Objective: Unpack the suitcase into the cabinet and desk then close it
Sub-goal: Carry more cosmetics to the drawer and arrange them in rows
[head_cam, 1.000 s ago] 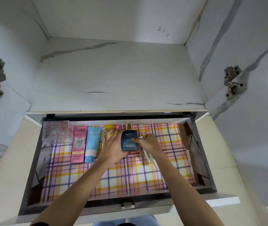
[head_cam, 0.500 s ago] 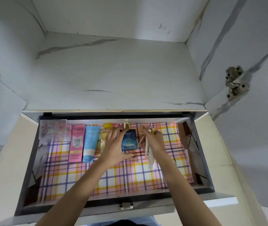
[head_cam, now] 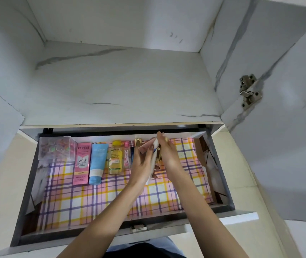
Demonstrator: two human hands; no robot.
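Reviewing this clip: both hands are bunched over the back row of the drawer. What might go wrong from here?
1. The left hand and right hand hold a white tube with a small gold item bunched between them. Handled together like this, one may slip onto the liner.
2. The left hand sits right beside the gold-capped bottle and the small pink bottle. A nudge could knock the row out of line.
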